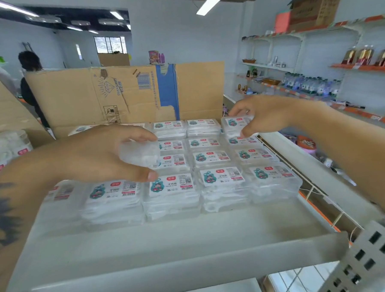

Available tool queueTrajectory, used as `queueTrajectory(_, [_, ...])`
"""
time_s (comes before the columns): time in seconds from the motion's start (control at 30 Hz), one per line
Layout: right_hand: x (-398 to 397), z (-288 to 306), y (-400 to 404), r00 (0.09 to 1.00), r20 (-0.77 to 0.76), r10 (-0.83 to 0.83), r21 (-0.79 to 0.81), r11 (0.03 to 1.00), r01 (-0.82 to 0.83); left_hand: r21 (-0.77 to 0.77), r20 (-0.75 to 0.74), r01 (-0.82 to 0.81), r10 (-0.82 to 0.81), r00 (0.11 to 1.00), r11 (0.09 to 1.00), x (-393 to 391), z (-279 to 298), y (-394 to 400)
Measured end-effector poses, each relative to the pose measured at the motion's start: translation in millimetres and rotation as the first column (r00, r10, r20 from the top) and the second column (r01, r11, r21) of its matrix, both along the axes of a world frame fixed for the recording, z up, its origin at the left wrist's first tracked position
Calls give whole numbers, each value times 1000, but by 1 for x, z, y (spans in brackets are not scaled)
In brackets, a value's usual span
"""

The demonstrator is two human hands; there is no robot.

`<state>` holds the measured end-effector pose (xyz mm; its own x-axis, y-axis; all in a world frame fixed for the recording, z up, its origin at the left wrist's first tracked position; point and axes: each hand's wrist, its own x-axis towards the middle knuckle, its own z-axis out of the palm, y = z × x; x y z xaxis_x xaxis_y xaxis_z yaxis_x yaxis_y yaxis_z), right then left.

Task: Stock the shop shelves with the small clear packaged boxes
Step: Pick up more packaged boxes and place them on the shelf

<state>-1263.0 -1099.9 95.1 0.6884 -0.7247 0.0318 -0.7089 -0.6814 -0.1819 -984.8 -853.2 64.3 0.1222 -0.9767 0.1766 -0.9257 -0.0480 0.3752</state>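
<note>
The clear boxes [220, 178] lie flat in neat rows on the white shelf [170, 243], labels up and all turned the same way, which I judge is so a shopper can read them and so each new box has a square neighbour to butt against. They seem stacked more than one deep.

The left hand [94, 155] holds one clear box [140, 154] above the left-middle part of the rows; its grip is closed round the box, fingers over the top edge and thumb beneath, probably so the box can be lowered flat. Its label cannot be read through the blur.

The right hand [259, 115] is at the far right corner, grasping the top box [237, 123] of the back stack between fingertips and thumb. I cannot tell whether it is squaring that box or setting it down.

The front strip of the shelf is bare, so there looks to be room for more rows. Behind the rows stands a cardboard carton [126, 93], likely the supply. Wall shelves [313, 88] with bottles run along the right.
</note>
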Motion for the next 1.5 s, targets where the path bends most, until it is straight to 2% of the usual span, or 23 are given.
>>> queueTrajectory(0.27, [1, -15, -9, 999, 26, 40, 0, 999, -40, -28, 14, 43, -43, 999, 999, 10, -4, 1])
queueTrajectory(0.47, [4, -16, -8, 995, 93, 34, 27, 999, -36, 36, -35, 68, -66, 997, 997, 24, 1, -1])
queueTrajectory(0.8, [8, -25, -12, 996, 83, 22, -37, 999, -19, -135, -142, 69, -88, 986, 988, 14, 1, -5])
queueTrajectory(0.93, [8, -24, -9, 998, 54, 20, -33, 999, -18, -141, -175, 78, -103, 979, 987, 10, -1, -5])
queueTrajectory(1.03, [7, -14, 7, 997, 49, 53, -172, 984, -44, -149, -280, 84, -123, 952, 985, 6, -1, -6])
queueTrajectory(1.1, [12, -3, 25, 979, 147, 142, -325, 942, -88, -152, -362, 96, -146, 921, 984, 5, -1, -7])
queueTrajectory(1.17, [22, 5, 45, 924, 267, 273, -400, 904, -152, -183, -445, 94, -168, 880, 979, 3, -2, -8])
queueTrajectory(1.2, [28, 8, 57, 891, 322, 318, -366, 911, -193, -204, -473, 89, -178, 863, 975, 1, -2, -8])
queueTrajectory(1.27, [42, 6, 84, 810, 447, 380, -157, 924, -347, -223, -499, 84, -188, 846, 971, -5, -3, -9])
queueTrajectory(1.3, [50, 3, 96, 777, 481, 405, -73, 902, -425, -224, -506, 92, -196, 840, 970, -8, -4, -9])
queueTrajectory(1.4, [64, -9, 111, 750, 416, 514, -48, 836, -547, -210, -515, 99, -196, 835, 973, -13, -2, -9])
queueTrajectory(1.5, [67, -14, 108, 745, 454, 488, -8, 839, -544, -214, -518, 72, -176, 837, 974, -13, -1, -10])
